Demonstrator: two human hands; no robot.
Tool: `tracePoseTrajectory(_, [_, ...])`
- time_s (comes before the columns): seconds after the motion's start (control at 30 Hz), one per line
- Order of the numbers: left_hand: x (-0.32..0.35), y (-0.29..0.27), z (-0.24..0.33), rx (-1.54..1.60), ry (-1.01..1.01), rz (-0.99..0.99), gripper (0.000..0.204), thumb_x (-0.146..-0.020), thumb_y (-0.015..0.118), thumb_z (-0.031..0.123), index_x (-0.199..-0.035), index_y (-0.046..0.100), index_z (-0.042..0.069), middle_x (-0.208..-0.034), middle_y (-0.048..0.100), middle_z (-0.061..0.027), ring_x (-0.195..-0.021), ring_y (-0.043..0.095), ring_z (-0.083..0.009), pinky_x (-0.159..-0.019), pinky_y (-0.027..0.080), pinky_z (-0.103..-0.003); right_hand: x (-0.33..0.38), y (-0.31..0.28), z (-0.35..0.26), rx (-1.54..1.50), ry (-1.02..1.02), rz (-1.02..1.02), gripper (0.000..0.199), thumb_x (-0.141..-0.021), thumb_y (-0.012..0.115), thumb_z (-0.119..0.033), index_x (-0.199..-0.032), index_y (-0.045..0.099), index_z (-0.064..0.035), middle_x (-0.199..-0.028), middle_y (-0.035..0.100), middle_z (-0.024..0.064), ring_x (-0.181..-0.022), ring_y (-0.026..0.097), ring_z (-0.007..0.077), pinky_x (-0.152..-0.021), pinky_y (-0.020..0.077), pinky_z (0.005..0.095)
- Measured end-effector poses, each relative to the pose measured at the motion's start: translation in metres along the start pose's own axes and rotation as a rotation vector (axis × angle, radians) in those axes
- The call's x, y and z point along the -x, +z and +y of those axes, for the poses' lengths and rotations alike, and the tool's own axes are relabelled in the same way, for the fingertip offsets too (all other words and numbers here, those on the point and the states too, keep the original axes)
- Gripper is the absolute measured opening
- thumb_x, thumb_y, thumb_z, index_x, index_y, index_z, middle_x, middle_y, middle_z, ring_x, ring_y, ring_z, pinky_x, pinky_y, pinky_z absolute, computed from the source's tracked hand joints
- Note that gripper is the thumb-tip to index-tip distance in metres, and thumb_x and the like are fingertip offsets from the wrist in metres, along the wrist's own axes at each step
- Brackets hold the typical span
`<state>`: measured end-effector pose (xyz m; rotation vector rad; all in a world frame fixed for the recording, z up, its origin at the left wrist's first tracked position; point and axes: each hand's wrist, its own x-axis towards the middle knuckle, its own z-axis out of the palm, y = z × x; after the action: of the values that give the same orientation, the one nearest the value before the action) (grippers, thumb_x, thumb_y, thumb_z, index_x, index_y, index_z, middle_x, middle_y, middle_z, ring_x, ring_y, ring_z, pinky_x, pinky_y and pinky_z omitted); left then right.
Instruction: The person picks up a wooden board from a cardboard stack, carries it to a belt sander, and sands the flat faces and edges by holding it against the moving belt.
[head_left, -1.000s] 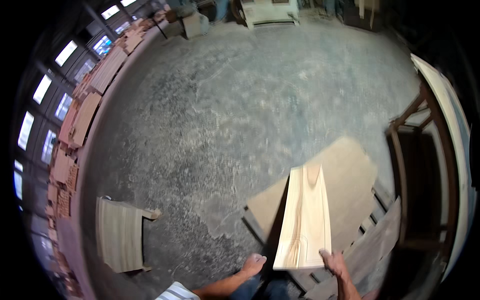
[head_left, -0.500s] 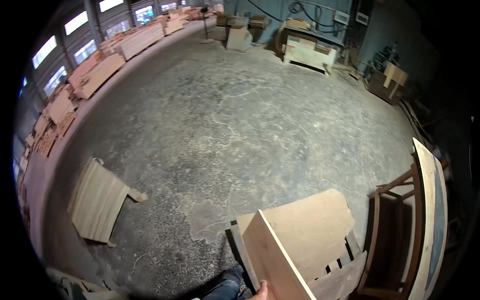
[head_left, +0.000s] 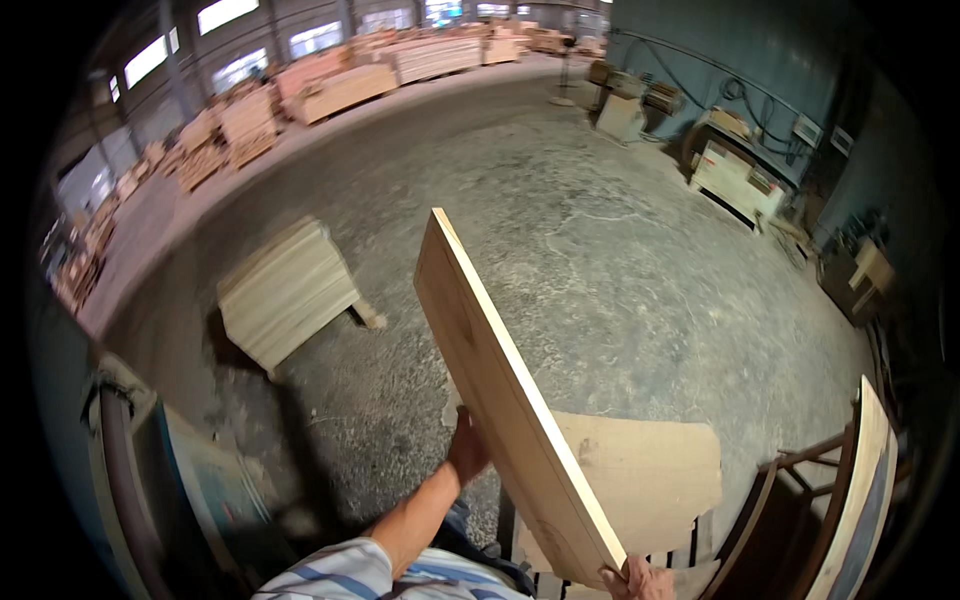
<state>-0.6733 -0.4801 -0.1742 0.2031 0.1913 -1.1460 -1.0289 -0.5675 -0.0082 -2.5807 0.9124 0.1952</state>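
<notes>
A long, wide wooden board is held on edge in front of me, its pale narrow edge facing up and its far end raised over the floor. My left hand grips the board at its left face, about midway along; the fingertips are partly hidden behind the wood. My right hand is closed around the near end, at the bottom of the view. Below and right of the board lies a thin plywood sheet with a torn right edge, on a slatted base.
A stack of pale planks stands on the left floor. At right are a dark wooden frame and a leaning panel. A machine is at lower left. Timber piles line the far wall; a white machine stands far right.
The board has come up off the plywood sheet and reaches farther forward. My left forearm and right hand have come into view. The view has turned left.
</notes>
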Motion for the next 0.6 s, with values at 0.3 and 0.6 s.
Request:
tracePoseTrajectory(0.3, [0.029,0.016,0.042,-0.05,0.697,0.357,0.047,-0.088,0.034,0.059,-0.089,0.052,0.016,-0.076,0.053,0.001,-0.071,0.056,-0.0129,-0.065,0.05,-0.033,-0.013,0.037,0.007,-0.119,-0.145,0.213,0.035,-0.085,0.061,-0.025,-0.114,0.055,-0.0063,-0.08,0.058,0.0117,-0.063,0.055,0.0228,-0.05,0.0447,0.0339])
tracePoseTrajectory(0.6, [0.054,-0.004,0.188,-0.216,1.113,0.423,0.048,-0.091,0.031,0.056,-0.106,0.047,0.013,-0.094,0.05,-0.0013,-0.088,0.053,-0.0139,-0.081,0.046,-0.034,-0.13,0.068,-0.113,-1.047,0.228,0.44,0.054,-0.088,0.059,-0.029,-0.129,0.038,-0.0026,-0.113,0.05,0.0114,-0.102,0.051,0.0194,-0.081,0.0445,0.0302])
